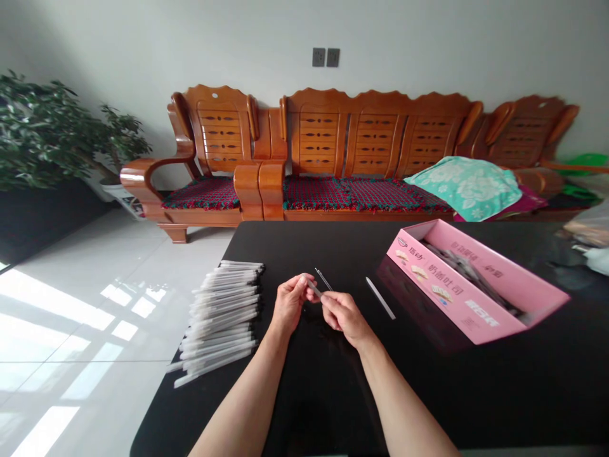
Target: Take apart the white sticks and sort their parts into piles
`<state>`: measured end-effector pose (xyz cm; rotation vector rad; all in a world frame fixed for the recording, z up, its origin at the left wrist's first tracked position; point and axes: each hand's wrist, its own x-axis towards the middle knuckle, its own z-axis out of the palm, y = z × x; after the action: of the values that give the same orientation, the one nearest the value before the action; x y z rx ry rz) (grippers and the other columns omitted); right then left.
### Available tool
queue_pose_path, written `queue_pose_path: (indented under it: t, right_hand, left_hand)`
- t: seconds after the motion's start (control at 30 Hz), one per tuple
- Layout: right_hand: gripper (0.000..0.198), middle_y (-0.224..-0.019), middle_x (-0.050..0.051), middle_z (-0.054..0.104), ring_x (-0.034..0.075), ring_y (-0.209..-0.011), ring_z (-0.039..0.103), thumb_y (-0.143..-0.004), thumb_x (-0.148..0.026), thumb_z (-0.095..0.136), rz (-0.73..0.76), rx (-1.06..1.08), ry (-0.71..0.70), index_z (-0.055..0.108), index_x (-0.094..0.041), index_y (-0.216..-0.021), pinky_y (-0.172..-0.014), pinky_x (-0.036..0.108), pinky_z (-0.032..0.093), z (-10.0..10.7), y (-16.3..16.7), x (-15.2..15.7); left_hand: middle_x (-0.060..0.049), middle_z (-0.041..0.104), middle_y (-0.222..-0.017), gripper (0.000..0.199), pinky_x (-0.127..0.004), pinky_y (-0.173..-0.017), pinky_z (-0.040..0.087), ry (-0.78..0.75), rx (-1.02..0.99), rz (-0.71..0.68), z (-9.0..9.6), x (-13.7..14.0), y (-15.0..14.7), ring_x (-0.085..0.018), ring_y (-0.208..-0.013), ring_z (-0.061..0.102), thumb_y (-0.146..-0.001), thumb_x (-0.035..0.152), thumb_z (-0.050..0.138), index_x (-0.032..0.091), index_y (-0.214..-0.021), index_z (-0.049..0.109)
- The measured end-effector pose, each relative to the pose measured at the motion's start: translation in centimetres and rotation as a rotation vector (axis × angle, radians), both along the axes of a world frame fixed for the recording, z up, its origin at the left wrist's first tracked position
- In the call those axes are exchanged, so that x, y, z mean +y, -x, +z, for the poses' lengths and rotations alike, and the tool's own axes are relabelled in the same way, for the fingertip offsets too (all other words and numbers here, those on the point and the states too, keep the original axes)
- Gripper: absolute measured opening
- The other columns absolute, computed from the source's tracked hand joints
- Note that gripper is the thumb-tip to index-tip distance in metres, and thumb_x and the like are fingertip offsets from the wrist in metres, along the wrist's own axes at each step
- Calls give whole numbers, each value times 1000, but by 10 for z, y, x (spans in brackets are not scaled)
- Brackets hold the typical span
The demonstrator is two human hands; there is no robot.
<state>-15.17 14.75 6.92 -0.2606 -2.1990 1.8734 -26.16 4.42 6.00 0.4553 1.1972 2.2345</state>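
Both hands meet over the table around a slim, pale pen barrel (pixel 313 289). My left hand (pixel 290 303) pinches one end between thumb and fingers. The other end is gripped by my right hand (pixel 346 315), its fingers curled. Just beyond them lie thin dark sticks like pen refills (pixel 324 279). To the right of my right hand rests a single whitish pen barrel (pixel 380 298). On the left, a stacked pile of translucent white pens (pixel 219 317) lies side by side, their dark ends facing right.
A pink open box (pixel 440 285) holding dark slender pieces stands on the right of the black table (pixel 323 406). Plastic bags (pixel 587 244) sit at the far right. Behind are a wooden bench (pixel 356 136) and a turquoise cushion (pixel 469 184); potted plants (pixel 57 133) stand at left.
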Motion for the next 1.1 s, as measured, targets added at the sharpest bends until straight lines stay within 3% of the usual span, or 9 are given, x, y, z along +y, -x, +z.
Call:
queue_pose_path:
  t: [0.07,0.2,0.27,0.5,0.6,0.67,0.9,1.1]
  right_hand:
    - [45,-48,-7,36,8,-40,26,-96,-50,37,-4,8,-55,64,-15,-88,-43,22,23,0,-1,0]
    - [38,-62,3,58,12,-55,49,-97,-40,41,-241,94,-618,69,-17,-84,-57,24,32,-4,-3,-4]
    - [37,-69,8,66,15,-61,57,-97,-36,41,-342,87,-799,71,-17,-93,-63,26,35,-8,-3,-4]
    - [41,-101,14,73,23,-88,67,-97,-38,40,-706,12,-844,70,-16,-114,-77,28,44,-10,-13,41]
    - [38,-95,14,73,25,-82,65,-93,-34,47,-921,-262,-905,67,-19,-122,-73,32,42,-7,-31,74]
    - [34,-87,14,72,26,-77,64,-89,-31,54,-1001,-450,-929,70,-21,-118,-68,33,40,-8,-43,93]
    - [24,-83,14,71,25,-73,60,-83,-30,60,-1021,-609,-1013,77,-25,-100,-60,33,35,-23,-55,116]
    - [25,-83,13,68,25,-79,57,-84,-34,61,-982,-502,-1136,75,-20,-98,-68,35,36,-26,-50,112]
  left_hand:
    - [-3,64,-64,34,-22,-53,47,23,11,14,-1,0,1,-9,-51,53,-77,42,74,10,-89,72]
    - [-3,66,-66,33,-21,-55,47,71,27,193,-2,-1,9,-8,-53,55,-74,41,76,10,-84,73]
    - [-4,67,-71,32,-20,-56,48,57,30,273,-1,-3,13,-8,-56,57,-74,41,76,11,-83,73]
    - [-4,67,-70,44,-22,-47,48,238,190,276,4,-10,7,-11,-52,59,-73,46,73,12,-100,73]
    - [-1,65,-63,40,-22,-42,44,416,299,381,2,-13,6,-13,-47,58,-74,46,72,15,-100,71]
    - [0,63,-60,33,-22,-43,42,564,394,452,0,-17,10,-14,-46,58,-77,44,70,18,-97,71]
    - [-5,68,-73,19,-29,-67,44,984,761,552,-13,-25,26,-20,-66,63,-83,32,62,20,-93,73]
    - [-8,66,-83,22,-30,-70,44,1132,843,495,-12,-27,24,-22,-73,63,-84,32,63,18,-97,73]
